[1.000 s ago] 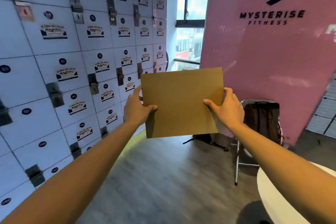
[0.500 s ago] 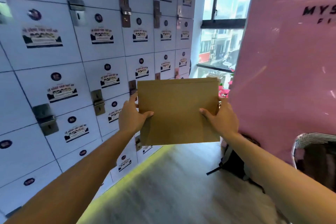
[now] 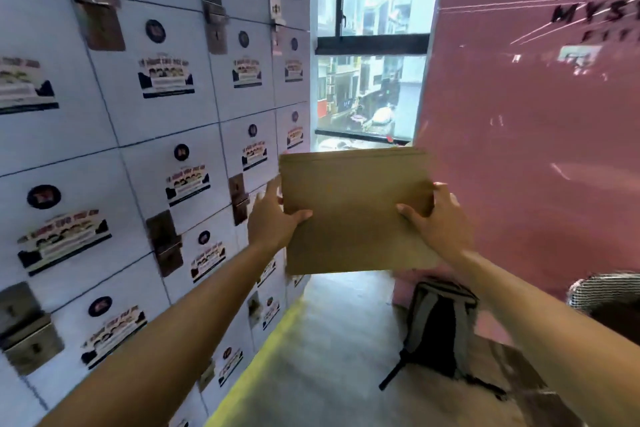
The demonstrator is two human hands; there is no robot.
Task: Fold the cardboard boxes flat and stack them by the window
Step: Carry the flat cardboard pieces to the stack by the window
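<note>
A flattened brown cardboard box [image 3: 353, 208] is held up at chest height in front of me, its broad face toward the camera. My left hand [image 3: 273, 218] grips its left edge, thumb on the front face. My right hand [image 3: 436, 222] grips the right edge the same way. The window [image 3: 370, 45] stands straight ahead beyond the box, at the end of a narrow passage. The box hides the window's sill and the floor below it.
A wall of white lockers [image 3: 145, 156] runs along the left. A pink panel [image 3: 533, 135] closes the right side. A black and grey backpack [image 3: 440, 326] leans at the panel's foot, and a mesh chair back [image 3: 602, 291] shows at the right edge. Grey floor [image 3: 322, 350] leads ahead.
I have moved forward toward the window, which now looms larger. The box stays in both hands and has tilted slightly. The backpack has come closer on the right.
</note>
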